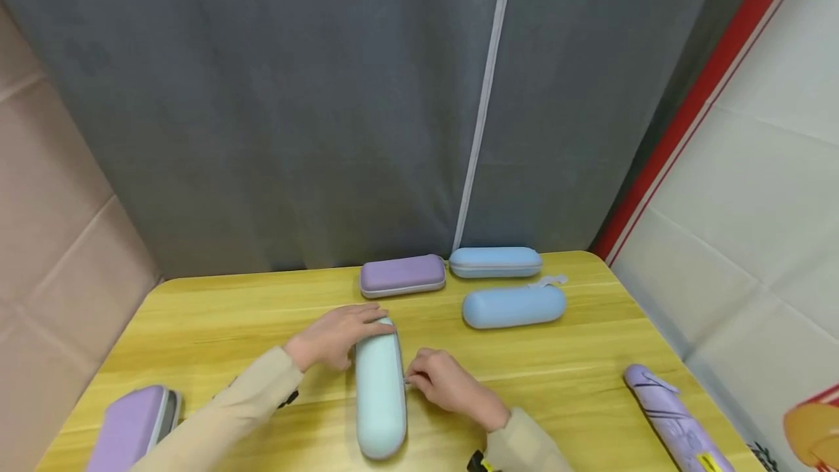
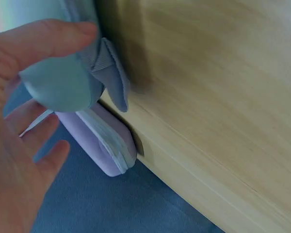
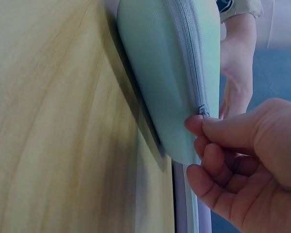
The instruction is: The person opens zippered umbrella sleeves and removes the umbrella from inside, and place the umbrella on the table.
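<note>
A long mint-green zip case (image 1: 380,399) with rounded ends lies on the table, pointing away from me. My left hand (image 1: 336,337) holds its far end. In the left wrist view, the thumb (image 2: 58,41) lies along the case's side near a grey fabric loop (image 2: 111,75), while some fingers stand apart below the end. From the right side, my right hand (image 1: 448,384) pinches the zipper pull. The right wrist view shows thumb and forefinger at the slider (image 3: 202,110), close to the case's end, with the zip line (image 3: 188,46) running along the side.
At the back lie a purple zip case (image 1: 403,275) and two blue cases, one behind (image 1: 494,262) and one in front (image 1: 514,307). Another purple case (image 1: 127,428) is at the near left. A lavender folded umbrella (image 1: 678,417) lies at the right edge of the wooden table (image 1: 557,384).
</note>
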The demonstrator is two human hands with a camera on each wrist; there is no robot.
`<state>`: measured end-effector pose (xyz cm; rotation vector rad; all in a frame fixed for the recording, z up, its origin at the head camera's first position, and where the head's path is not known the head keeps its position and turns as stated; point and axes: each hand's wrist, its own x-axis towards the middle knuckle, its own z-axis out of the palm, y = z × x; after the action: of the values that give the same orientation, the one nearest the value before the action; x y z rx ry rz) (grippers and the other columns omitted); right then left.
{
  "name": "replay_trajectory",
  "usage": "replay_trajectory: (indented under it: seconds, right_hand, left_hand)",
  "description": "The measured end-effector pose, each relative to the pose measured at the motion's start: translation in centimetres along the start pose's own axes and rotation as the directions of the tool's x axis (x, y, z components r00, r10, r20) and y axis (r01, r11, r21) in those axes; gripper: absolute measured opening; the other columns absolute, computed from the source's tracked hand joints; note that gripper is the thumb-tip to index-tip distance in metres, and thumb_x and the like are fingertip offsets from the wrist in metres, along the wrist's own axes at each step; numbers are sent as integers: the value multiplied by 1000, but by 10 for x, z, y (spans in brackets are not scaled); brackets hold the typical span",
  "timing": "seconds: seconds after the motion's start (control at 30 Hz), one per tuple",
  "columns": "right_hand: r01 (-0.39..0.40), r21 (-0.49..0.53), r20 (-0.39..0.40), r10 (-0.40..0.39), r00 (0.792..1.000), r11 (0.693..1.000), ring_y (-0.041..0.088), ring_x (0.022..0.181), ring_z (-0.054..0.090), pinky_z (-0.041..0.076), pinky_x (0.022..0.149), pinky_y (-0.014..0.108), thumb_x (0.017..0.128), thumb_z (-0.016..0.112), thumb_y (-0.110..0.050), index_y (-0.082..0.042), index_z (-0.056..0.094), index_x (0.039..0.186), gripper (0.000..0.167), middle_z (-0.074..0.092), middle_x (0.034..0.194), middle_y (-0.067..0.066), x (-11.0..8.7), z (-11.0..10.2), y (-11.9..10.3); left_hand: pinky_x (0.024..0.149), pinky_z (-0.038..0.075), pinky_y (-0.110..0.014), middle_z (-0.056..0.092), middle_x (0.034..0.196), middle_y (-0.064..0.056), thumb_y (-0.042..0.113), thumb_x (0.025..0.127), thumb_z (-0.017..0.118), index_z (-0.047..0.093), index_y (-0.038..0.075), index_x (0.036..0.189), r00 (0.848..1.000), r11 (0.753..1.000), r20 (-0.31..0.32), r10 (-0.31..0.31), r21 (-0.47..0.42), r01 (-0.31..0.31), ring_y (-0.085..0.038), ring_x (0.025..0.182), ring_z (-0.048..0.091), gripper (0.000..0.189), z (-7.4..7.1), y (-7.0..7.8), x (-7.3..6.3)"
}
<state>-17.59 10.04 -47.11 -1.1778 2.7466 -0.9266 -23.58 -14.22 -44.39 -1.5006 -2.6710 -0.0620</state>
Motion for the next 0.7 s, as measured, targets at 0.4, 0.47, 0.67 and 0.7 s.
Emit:
replay_trajectory:
  seconds: [0.4,0.47,0.67,0.7]
  right_hand:
    - [35,-31,4,-35,999,999,1,75,54,44,66,11,88,63,-5,-6,72,85,10,61,79,-4,-10,-2,-2]
    - [25,-20,16,-25,1000,999,0,74,53,44,66,10,88,63,-5,-7,73,85,10,61,79,-4,-13,-4,-3]
    - [48,-24,13,-47,999,999,-1,72,52,42,64,9,87,63,-4,-6,72,84,10,60,78,-4,-25,-9,-3]
    - [56,-32,7,-56,998,998,-1,72,52,42,64,9,87,64,-4,-6,72,83,10,60,78,-4,-27,-10,-3]
  left_hand:
    - [90,47,-41,54,128,-3,1,55,75,57,20,125,999,999,-37,-1,-52,-1,-21,114,53,74,5,-1,6]
    - [88,47,-41,54,126,-3,2,54,75,57,20,124,999,997,-45,-12,-71,9,-21,112,53,74,5,0,5]
    - [85,48,-40,54,122,-2,6,51,79,57,19,123,998,992,-43,-56,-118,50,-21,108,54,76,6,0,4]
    - [85,48,-40,54,121,-2,7,51,80,57,19,122,997,991,-42,-63,-122,57,-21,108,54,76,6,1,4]
